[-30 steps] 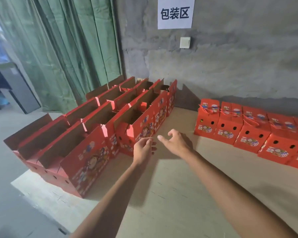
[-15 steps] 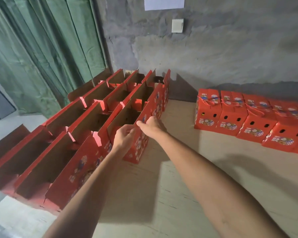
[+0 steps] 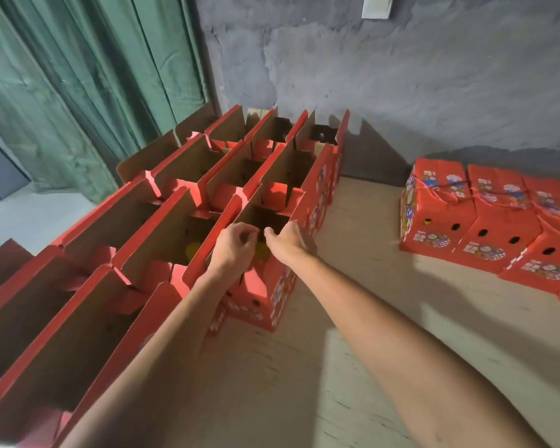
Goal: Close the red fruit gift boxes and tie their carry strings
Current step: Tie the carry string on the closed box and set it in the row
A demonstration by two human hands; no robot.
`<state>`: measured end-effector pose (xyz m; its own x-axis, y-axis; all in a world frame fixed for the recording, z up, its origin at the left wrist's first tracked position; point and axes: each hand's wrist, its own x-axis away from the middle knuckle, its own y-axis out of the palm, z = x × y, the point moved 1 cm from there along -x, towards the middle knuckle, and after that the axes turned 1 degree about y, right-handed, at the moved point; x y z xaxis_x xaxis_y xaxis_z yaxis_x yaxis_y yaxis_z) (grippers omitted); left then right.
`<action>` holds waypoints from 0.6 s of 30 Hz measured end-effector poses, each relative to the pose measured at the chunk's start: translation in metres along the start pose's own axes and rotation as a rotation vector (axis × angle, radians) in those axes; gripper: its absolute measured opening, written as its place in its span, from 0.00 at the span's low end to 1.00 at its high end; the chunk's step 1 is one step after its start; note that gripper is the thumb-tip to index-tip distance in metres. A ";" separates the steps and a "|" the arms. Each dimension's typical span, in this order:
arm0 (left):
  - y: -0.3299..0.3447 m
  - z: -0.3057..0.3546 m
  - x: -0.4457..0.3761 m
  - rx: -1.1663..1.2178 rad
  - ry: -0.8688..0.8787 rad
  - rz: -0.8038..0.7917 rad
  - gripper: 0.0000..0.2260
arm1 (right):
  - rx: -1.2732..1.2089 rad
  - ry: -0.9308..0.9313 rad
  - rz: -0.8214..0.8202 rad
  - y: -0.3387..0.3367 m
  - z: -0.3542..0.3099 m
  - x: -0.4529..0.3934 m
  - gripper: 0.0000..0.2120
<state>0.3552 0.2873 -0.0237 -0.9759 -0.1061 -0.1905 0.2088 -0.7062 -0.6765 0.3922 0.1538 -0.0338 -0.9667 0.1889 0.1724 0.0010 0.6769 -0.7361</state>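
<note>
Several open red gift boxes (image 3: 181,221) stand in rows on the left, flaps upright. Both hands are at the top of the nearest open box (image 3: 259,295) in the right-hand row. My left hand (image 3: 235,247) curls its fingers round the upper edge of that box's left flap. My right hand (image 3: 288,240) grips the top edge of the right flap (image 3: 307,208). Yellow fruit (image 3: 262,251) shows inside between the hands. Closed red boxes (image 3: 440,218) with red carry strings (image 3: 446,194) tied over them line up on the right.
The boxes rest on a pale wooden platform (image 3: 353,367) against a grey concrete wall (image 3: 401,92). A green curtain (image 3: 78,92) hangs at the back left. The platform's left edge drops to a grey floor (image 3: 23,218).
The view has moved closer and tilted down. Both hands went from hovering open in front of the box to gripping the tops of its two flaps.
</note>
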 end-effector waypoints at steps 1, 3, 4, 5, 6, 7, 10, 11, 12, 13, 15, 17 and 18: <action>0.001 -0.005 -0.009 -0.092 0.046 0.000 0.09 | -0.004 0.021 0.007 0.004 0.000 -0.006 0.23; 0.004 -0.013 -0.020 -0.237 0.101 -0.014 0.09 | -0.014 0.066 0.012 0.010 -0.001 -0.016 0.23; 0.005 -0.015 -0.023 -0.285 0.125 -0.013 0.10 | -0.024 0.090 0.008 0.013 -0.001 -0.020 0.24; 0.007 -0.015 -0.025 -0.324 0.157 0.004 0.11 | -0.037 0.114 -0.002 0.017 -0.002 -0.024 0.26; 0.010 -0.015 -0.027 -0.364 0.192 0.030 0.12 | -0.047 0.136 -0.015 0.020 -0.002 -0.026 0.28; 0.012 -0.013 -0.029 -0.398 0.218 0.056 0.13 | -0.050 0.153 -0.023 0.023 -0.003 -0.028 0.30; 0.016 -0.009 -0.036 -0.379 0.159 0.026 0.22 | -0.026 0.175 -0.043 0.029 -0.005 -0.031 0.34; 0.018 -0.008 -0.040 -0.377 0.108 -0.009 0.25 | -0.019 0.179 -0.052 0.030 -0.004 -0.031 0.35; 0.020 -0.009 -0.044 -0.402 0.058 -0.044 0.26 | -0.018 0.179 -0.055 0.030 -0.003 -0.031 0.36; 0.021 -0.010 -0.048 -0.447 0.013 -0.070 0.24 | -0.022 0.176 -0.049 0.029 0.000 -0.030 0.37; 0.019 -0.012 -0.058 -0.540 -0.050 -0.096 0.15 | -0.024 0.166 -0.033 0.028 0.008 -0.028 0.38; 0.015 -0.016 -0.064 -0.580 -0.113 -0.121 0.10 | -0.057 0.168 -0.041 0.026 0.016 -0.025 0.39; 0.013 -0.018 -0.066 -0.578 -0.143 -0.133 0.10 | -0.080 0.172 -0.051 0.024 0.019 -0.024 0.39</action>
<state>0.4238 0.2981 -0.0324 -0.9863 -0.1646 -0.0072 0.0455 -0.2297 -0.9722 0.4106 0.1521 -0.0684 -0.9080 0.2675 0.3224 -0.0194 0.7420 -0.6701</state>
